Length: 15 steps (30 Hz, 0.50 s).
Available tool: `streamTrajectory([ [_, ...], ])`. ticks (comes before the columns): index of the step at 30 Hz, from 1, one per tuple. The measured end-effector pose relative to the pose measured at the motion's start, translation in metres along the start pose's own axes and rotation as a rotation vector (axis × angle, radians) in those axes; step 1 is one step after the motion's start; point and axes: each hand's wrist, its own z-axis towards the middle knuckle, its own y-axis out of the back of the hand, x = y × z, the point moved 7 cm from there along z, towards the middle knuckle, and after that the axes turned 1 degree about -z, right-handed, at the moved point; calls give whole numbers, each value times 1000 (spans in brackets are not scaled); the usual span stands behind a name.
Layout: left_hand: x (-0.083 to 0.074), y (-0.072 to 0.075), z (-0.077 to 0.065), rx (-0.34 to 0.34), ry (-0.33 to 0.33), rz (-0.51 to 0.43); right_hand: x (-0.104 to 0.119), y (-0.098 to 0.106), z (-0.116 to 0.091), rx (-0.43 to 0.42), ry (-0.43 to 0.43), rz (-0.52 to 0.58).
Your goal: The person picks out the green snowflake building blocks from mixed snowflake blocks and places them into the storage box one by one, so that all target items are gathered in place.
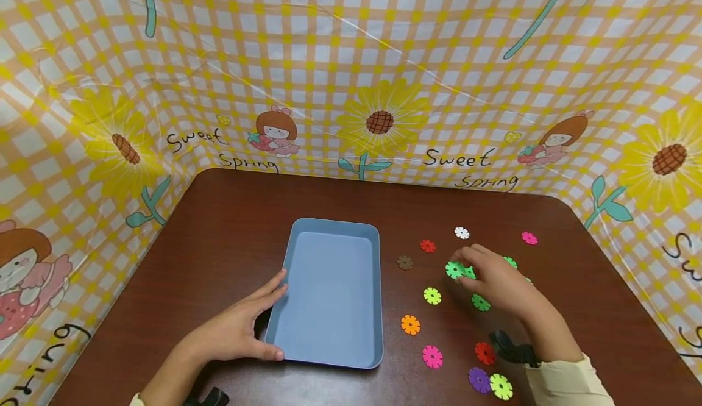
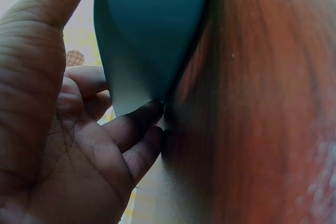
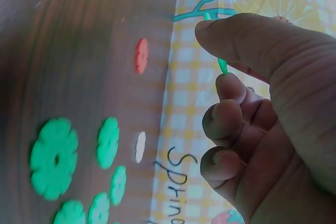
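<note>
My right hand pinches a green notched plastic disc between thumb and index finger, above the right part of the table. In the right wrist view this disc shows edge-on, and the thumb covers its middle. Another green disc lies just left of those fingertips. A blue-grey rectangular tray stands left of the discs with nothing in it. My left hand rests against the tray, its spread fingers along the left wall and the thumb at the near left corner.
Several notched discs lie scattered right of the tray, among them an orange one, a white one, a purple one and a brown one. A checked cloth with sunflowers encloses the brown table on its far side and both flanks.
</note>
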Motion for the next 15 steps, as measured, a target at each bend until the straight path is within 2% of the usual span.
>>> streamTrajectory([
  [7,1,1,0,4,9,-12,11,-4,18,14,7,44],
  [15,1,1,0,10,8,1,26,-6,38,5,63,58],
])
